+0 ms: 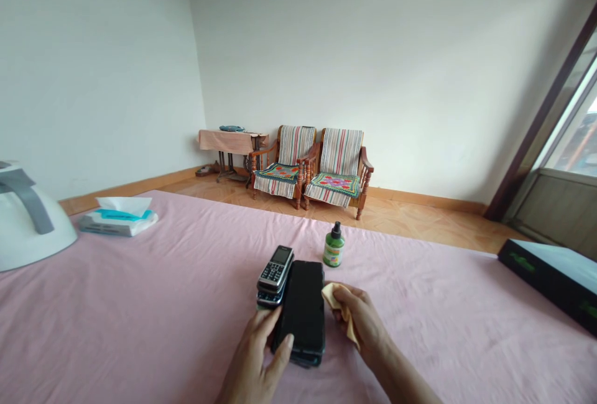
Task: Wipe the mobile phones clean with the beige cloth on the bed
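A black smartphone (303,311) lies screen up on the pink cloth, on top of another dark device. My left hand (259,357) grips its near left edge, thumb on the screen and fingers curled along the side. My right hand (362,322) is closed on a small yellow cloth (336,304), pressed against the phone's right edge. Two small keypad phones (275,273) lie stacked just left of the smartphone's far end. A small green bottle (334,247) with a black cap stands upright just beyond the smartphone.
The pink-covered table (163,304) fills the near view. A tissue pack (119,216) lies far left, beside a white rounded appliance (28,220). A dark flat box (550,273) sits at the right edge. Two wooden armchairs (310,168) stand against the far wall.
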`<act>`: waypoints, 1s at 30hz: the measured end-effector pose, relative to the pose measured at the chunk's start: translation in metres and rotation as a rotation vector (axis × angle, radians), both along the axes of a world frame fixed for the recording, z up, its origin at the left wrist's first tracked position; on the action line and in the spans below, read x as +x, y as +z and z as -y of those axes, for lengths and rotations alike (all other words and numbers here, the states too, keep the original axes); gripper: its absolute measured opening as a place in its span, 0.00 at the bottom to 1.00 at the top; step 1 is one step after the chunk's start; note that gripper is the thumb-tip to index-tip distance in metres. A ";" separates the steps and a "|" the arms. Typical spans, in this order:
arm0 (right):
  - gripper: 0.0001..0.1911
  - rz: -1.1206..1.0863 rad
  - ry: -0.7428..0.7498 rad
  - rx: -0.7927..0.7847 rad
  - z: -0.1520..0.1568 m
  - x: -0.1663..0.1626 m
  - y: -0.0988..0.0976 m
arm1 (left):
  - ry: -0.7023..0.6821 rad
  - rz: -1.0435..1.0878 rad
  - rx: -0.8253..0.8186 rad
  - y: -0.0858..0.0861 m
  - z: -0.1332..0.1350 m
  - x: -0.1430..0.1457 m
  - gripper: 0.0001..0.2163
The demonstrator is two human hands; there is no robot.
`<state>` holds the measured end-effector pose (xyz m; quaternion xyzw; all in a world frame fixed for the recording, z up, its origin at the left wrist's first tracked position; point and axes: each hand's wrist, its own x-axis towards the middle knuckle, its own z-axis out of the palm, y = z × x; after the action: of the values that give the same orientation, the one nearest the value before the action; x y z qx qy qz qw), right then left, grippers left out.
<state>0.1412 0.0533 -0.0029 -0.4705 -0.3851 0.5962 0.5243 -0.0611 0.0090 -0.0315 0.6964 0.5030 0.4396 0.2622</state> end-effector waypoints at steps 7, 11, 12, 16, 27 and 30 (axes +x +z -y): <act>0.16 0.006 -0.065 -0.037 0.002 -0.006 -0.002 | 0.014 0.016 -0.032 -0.003 -0.002 -0.001 0.18; 0.17 0.071 -0.172 -0.030 0.003 -0.008 -0.009 | 0.044 0.018 -0.014 0.000 0.002 -0.002 0.13; 0.17 0.076 -0.177 -0.030 0.003 -0.007 -0.010 | 0.067 0.014 -0.003 0.001 0.003 -0.003 0.11; 0.21 0.106 -0.155 -0.056 0.001 -0.004 -0.013 | 0.265 0.105 0.004 0.014 -0.002 -0.008 0.16; 0.31 0.190 -0.037 -0.063 0.001 -0.002 -0.020 | -0.021 0.623 -0.497 0.038 -0.091 -0.011 0.28; 0.29 0.195 -0.010 -0.046 -0.001 -0.001 -0.023 | -0.038 0.706 -0.544 0.032 -0.103 -0.011 0.26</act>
<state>0.1399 0.0540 -0.0260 -0.5402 -0.4183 0.5536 0.4761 -0.0719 0.1119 0.0000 0.4185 0.4672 0.4974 0.5993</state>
